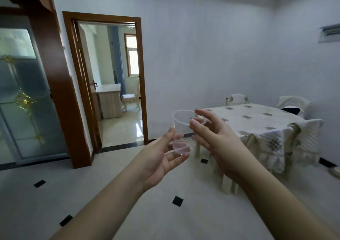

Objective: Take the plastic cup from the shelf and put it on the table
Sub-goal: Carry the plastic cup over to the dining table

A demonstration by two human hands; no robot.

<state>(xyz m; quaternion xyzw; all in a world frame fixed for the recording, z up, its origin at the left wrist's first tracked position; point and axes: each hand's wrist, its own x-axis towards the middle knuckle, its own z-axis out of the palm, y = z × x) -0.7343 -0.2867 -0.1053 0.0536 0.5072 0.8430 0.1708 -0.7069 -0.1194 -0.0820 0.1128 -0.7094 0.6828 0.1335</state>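
A clear plastic cup (182, 129) is held upright in the air in front of me, between both hands. My left hand (161, 159) cradles its base, with the fingers under and around the bottom. My right hand (209, 131) pinches the rim at the cup's right side with thumb and fingers. The table (257, 118), covered in a white cloth with flower patterns, stands to the right and farther back. No shelf is in view.
Chairs with white covers (237, 99) stand around the table. An open doorway (110, 85) with a brown frame leads to another room at the left centre. A frosted glass door (24, 96) is at far left. The tiled floor (128, 193) lies between me and the table.
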